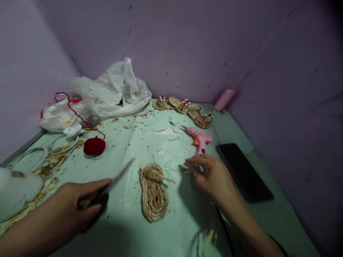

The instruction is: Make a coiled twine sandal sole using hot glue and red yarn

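Observation:
In my left hand (pixel 89 203) is a dark-handled tool (pixel 122 174) with a thin pale blade, blurred, pointing up and to the right. A small braided-rope sandal (pixel 154 192) lies flat on the pale green table between my hands, a loose cord end sticking out on its right and small red spots on it. My right hand (pixel 210 173) hovers right of the sandal, fingers apart and holding nothing. Just beyond its fingertips lies a pink glue gun (pixel 198 138), nozzle pointing left.
A dark phone (pixel 245 173) lies at right. More rope sandals (pixel 184 107) and a pink roll (pixel 225 99) are at the back. Plastic bags (pixel 115 91), red yarn (pixel 94 146), rings (pixel 32 159) and a white container (pixel 20 191) occupy the left. Walls enclose the table.

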`<move>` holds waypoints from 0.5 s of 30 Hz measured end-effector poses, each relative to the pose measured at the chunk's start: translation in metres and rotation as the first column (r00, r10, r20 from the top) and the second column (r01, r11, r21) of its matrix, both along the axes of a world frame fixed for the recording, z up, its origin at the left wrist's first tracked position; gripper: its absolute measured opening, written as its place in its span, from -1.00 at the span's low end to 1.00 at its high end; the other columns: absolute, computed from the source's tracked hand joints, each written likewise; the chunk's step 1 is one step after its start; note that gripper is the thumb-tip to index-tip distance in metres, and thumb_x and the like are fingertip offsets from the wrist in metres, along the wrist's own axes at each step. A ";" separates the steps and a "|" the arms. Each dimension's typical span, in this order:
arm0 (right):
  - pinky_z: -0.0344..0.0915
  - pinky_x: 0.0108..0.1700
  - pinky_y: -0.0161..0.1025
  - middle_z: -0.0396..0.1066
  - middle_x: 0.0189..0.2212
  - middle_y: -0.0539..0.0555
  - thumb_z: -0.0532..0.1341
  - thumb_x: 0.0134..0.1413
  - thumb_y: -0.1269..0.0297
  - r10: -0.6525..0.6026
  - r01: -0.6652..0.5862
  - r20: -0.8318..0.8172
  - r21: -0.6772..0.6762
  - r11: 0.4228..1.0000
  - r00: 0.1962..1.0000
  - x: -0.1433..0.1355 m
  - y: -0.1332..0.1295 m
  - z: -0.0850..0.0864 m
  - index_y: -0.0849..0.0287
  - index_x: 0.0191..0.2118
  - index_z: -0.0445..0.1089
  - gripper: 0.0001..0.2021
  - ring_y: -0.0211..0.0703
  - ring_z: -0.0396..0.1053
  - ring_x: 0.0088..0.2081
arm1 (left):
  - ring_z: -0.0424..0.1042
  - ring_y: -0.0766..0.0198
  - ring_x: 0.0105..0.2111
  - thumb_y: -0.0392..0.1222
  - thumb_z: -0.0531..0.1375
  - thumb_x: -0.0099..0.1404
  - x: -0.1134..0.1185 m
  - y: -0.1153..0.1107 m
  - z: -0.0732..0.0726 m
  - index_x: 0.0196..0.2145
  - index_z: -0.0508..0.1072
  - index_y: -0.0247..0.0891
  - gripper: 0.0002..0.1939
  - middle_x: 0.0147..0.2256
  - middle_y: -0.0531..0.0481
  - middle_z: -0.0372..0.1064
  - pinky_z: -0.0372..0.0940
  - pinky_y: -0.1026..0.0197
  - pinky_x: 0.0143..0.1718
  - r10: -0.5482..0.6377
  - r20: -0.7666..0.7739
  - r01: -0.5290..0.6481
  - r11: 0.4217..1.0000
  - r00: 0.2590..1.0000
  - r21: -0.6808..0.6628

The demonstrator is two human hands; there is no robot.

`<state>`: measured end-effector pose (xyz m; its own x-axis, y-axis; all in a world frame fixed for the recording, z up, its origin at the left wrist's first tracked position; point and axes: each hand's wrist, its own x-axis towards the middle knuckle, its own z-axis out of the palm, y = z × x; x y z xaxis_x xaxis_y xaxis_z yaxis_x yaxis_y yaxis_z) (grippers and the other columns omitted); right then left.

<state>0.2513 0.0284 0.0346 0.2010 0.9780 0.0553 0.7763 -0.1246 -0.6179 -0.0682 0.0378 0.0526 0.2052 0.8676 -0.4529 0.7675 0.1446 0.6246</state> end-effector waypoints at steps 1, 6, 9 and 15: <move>0.21 -0.27 -0.20 0.48 -0.32 0.12 0.15 -0.13 0.36 -0.024 0.022 0.023 0.046 0.999 0.999 -0.002 -0.003 0.002 0.13 -0.35 0.52 -0.79 -0.04 0.37 -0.27 | 0.41 0.17 -0.54 -0.14 0.14 0.05 -0.001 0.005 0.002 -0.07 0.42 -0.16 -0.57 -0.51 0.02 0.48 0.26 0.26 -0.52 0.022 -0.171 -0.002 0.993 0.985 0.117; 0.07 -0.57 -0.32 0.34 -0.69 0.00 0.10 -0.03 0.28 0.258 -0.365 -0.321 -0.343 0.866 0.911 -0.020 -0.021 0.009 0.17 -0.57 0.46 -0.76 -0.27 0.20 -0.63 | 0.46 -0.06 -0.40 -0.08 -0.09 0.27 0.010 0.011 0.003 -0.17 0.43 -0.26 -0.62 -0.36 -0.20 0.48 0.28 0.02 -0.39 -0.044 -0.671 0.278 0.929 0.740 0.246; -0.08 -0.64 -0.35 0.14 -0.77 -0.08 0.06 0.00 0.28 0.281 -0.488 -0.466 -0.417 0.766 0.839 -0.031 -0.026 0.004 0.18 -0.67 0.35 -0.70 -0.34 0.03 -0.69 | 0.44 -0.06 -0.42 -0.12 -0.11 0.29 0.026 0.004 0.002 -0.34 0.46 -0.33 -0.62 -0.36 -0.26 0.44 0.30 -0.01 -0.47 -0.027 -0.743 0.381 0.870 0.669 0.312; -0.08 -0.58 -0.35 0.08 -0.74 -0.10 0.06 0.00 0.31 0.212 -0.371 -0.531 -0.212 0.904 0.820 -0.041 -0.018 -0.009 0.20 -0.67 0.29 -0.71 -0.35 0.00 -0.64 | 0.26 -0.11 -0.07 -0.37 -0.03 0.23 0.086 0.008 0.000 -0.14 0.42 -0.49 -0.68 -0.13 -0.37 0.33 0.28 -0.09 -0.14 -0.215 -0.483 0.527 0.265 0.849 0.807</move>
<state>0.2104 0.0102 0.0258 -0.1735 0.9475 -0.2687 0.4139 -0.1774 -0.8929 0.0173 0.0460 0.0530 0.6523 0.6113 0.4482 0.6987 -0.7141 -0.0429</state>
